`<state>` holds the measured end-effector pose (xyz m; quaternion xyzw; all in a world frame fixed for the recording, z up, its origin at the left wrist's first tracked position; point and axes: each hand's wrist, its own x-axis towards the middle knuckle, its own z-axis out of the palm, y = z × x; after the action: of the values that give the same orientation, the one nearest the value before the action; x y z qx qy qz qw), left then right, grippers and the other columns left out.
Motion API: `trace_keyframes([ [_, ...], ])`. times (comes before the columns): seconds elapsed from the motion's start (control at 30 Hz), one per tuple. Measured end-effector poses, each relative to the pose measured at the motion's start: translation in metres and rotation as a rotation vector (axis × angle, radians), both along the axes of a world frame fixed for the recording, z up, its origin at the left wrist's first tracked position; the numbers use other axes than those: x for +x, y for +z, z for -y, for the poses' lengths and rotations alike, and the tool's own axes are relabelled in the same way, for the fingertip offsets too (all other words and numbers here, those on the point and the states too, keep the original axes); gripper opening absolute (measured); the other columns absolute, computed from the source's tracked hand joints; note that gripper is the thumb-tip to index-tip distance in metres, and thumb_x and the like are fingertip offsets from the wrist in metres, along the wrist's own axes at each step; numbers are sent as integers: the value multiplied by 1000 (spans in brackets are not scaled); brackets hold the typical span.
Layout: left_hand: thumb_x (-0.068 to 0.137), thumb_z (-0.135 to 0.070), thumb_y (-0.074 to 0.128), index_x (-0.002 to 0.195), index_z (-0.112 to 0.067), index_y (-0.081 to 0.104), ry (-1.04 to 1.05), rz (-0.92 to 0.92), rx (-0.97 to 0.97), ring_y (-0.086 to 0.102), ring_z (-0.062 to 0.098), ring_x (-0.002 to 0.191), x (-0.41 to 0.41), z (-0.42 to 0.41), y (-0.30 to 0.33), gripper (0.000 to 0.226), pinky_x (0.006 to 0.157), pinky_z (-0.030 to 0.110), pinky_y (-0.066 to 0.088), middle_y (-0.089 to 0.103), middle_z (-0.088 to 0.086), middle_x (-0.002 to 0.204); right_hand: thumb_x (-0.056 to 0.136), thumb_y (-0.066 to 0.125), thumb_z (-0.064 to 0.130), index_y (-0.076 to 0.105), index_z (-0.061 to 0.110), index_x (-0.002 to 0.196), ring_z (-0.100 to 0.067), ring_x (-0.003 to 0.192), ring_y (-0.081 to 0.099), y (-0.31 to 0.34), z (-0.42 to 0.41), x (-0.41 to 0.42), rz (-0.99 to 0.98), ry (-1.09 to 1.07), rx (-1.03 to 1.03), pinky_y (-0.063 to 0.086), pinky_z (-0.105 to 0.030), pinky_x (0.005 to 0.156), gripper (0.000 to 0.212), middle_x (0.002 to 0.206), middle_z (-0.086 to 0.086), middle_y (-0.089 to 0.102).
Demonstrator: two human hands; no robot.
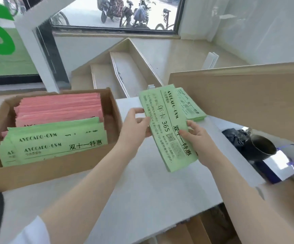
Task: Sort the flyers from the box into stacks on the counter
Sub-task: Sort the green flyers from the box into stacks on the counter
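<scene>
- I'm holding a bundle of green flyers (169, 131) with both hands, just above the white desk (142, 191). Left hand (135, 124) is pinching the long edge on its side, right hand (197, 140) is wrapped around the opposite edge, so the sheets are staying squared up instead of fanning out.
- The bundle is angling toward 1 o'clock, where a green stack (192, 106) is already sitting on the desk right against a wooden panel (248, 95). Guessing this batch is heading on top of it, same colour with same colour.
- The cardboard box (54, 166) is sitting at 9 o'clock, with more green flyers at the front and pink flyers (58, 108) packed behind, so there's plenty left to sort.
</scene>
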<state>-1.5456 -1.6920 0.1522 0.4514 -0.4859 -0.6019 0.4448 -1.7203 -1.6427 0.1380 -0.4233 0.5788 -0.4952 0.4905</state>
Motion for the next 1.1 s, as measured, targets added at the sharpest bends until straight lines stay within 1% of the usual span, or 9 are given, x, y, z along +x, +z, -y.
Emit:
trace_keyframes([
  [0.13, 94, -8, 43, 126, -28, 44, 19, 113, -41, 68, 12, 89, -55, 34, -34, 37, 73, 30, 56, 68, -2, 103, 91, 53, 7, 60, 23, 99, -14, 81, 69, -18, 65, -33, -53, -71, 55, 58, -33, 69, 19, 90, 5, 71],
  [0.33, 91, -7, 41, 108, -21, 58, 230, 382, 20, 65, 11, 81, -82, 107, -62, 28, 52, 17, 45, 69, -1, 96, 88, 55, 12, 58, 11, 110, -12, 87, 58, -43, 148, -40, -582, -55, 5, 44, -22, 73, 22, 93, 7, 58],
  [0.5, 90, -8, 40, 107, -19, 59, 260, 519, 19, 63, 17, 85, -93, 148, -84, 28, 61, 25, 46, 67, -1, 96, 90, 55, 22, 58, 11, 104, -20, 90, 59, -68, 189, -43, -834, -66, 33, 45, -29, 72, 18, 102, -4, 64],
  [0.63, 89, -12, 41, 113, -13, 57, 277, 677, 21, 55, 28, 101, -103, 158, -101, 28, 86, 38, 46, 56, 9, 109, 90, 55, 27, 54, 5, 108, -27, 101, 54, -78, 197, -46, -971, 24, 79, 44, -35, 85, 28, 108, -11, 60],
  [0.73, 93, -14, 43, 134, -6, 40, 302, 728, 5, 36, 29, 126, -108, 157, -99, 42, 105, 33, 28, 38, 12, 137, 89, 57, 30, 49, 4, 117, -28, 109, 50, -76, 196, -46, -937, 67, 71, 41, -36, 92, 39, 114, -12, 55],
  [0.8, 96, -11, 39, 136, -3, 35, 305, 651, 1, 32, 20, 130, -107, 162, -92, 42, 102, 22, 22, 35, 10, 142, 89, 57, 29, 47, 5, 118, -28, 108, 52, -72, 201, -46, -866, 97, 81, 43, -37, 91, 39, 115, -11, 56],
  [0.97, 92, -19, 34, 107, -28, 54, 290, 429, 107, 59, 19, 107, -105, 198, -95, 26, 95, 40, 46, 60, -3, 118, 92, 49, 22, 48, 9, 115, -23, 99, 58, -59, 236, -43, -550, 165, 245, 48, -30, 73, 27, 114, -4, 59],
  [1.03, 89, -27, 34, 132, -26, 43, 230, 444, 110, 51, 19, 121, -106, 205, -99, 44, 103, 45, 40, 51, -3, 135, 92, 49, 20, 47, 9, 114, -22, 96, 57, -61, 244, -40, -536, 159, 258, 46, -28, 68, 25, 113, -3, 57],
  [1.1, 94, -20, 35, 144, -21, 30, 177, 509, 105, 29, 16, 138, -109, 209, -98, 50, 114, 37, 23, 28, -5, 151, 89, 50, 18, 46, 11, 118, -22, 101, 57, -68, 247, -39, -525, 127, 243, 50, -36, 82, 30, 118, -4, 57],
])
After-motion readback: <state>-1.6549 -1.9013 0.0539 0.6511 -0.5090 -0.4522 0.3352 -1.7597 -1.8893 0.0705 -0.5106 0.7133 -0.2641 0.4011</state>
